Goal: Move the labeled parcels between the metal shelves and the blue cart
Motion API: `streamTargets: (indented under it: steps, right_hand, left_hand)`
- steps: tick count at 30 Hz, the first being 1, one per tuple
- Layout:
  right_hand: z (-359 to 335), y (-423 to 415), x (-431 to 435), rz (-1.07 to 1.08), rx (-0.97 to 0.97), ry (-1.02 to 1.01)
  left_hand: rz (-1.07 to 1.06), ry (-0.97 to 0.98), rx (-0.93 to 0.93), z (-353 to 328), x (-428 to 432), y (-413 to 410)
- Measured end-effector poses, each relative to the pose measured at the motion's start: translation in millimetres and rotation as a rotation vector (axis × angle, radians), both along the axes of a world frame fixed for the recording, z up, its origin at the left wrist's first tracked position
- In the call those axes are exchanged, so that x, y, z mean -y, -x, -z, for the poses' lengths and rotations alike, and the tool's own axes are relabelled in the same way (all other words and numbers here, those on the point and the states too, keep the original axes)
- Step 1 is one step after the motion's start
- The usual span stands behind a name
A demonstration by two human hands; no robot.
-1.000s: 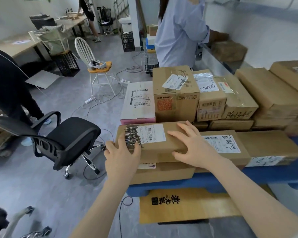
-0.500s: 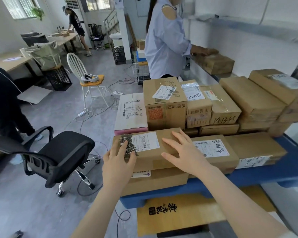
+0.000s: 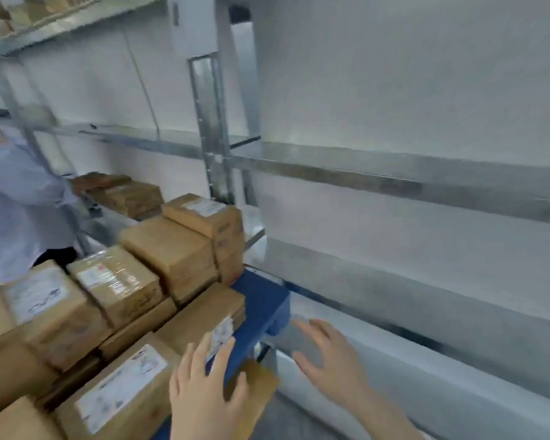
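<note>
Turned right since half a second ago, away from the room and onto the racking; lifted both hands off the parcel pressed earlier. Carrying nothing now.

Still looking at a full load: labeled parcels (image 3: 121, 385) stacked two and three high across the blue cart (image 3: 261, 300), with the tallest stack (image 3: 175, 252) toward the cart's far side. Holding the left hand (image 3: 204, 395) over the cart's near end, fingers spread, tips overlapping the side label of the end parcel (image 3: 204, 315); touching it or just above it, cannot tell through the blur. Holding the right hand (image 3: 331, 360) just beyond the cart's end, fingers spread wide, palm down, gripping nothing, above the lowest level of the metal shelves (image 3: 394, 182).

Beyond the cart's far side, seeing a few brown parcels (image 3: 124, 195) already on a shelf, just beside a person in a pale shirt (image 3: 13, 201).

Judging from that: hardly begun, with only those few shelved and nearly the whole load left on the cart. Probably between picks, with the next parcel yet to be chosen and gripped.
</note>
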State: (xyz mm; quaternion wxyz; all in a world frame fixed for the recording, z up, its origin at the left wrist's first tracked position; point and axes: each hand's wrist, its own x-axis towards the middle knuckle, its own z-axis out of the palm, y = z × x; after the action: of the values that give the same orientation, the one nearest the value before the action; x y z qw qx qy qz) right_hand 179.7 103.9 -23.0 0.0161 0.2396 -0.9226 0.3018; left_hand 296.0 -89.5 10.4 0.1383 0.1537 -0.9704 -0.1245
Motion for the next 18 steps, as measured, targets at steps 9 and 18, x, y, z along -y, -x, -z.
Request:
streamTargets:
  steps: [9, 18]
  right_hand:
    - [-15.0, -43.0, -338.5, 0.648, -0.025, -0.064]
    - [-16.6, -124.8, -633.0, 0.963, -0.007, -0.123]
  left_hand:
    - [0.559, 0.044, 0.206, 10.0, -306.2, 98.4]
    - [0.969, -0.008, 0.188, 8.8, -642.0, 83.1]
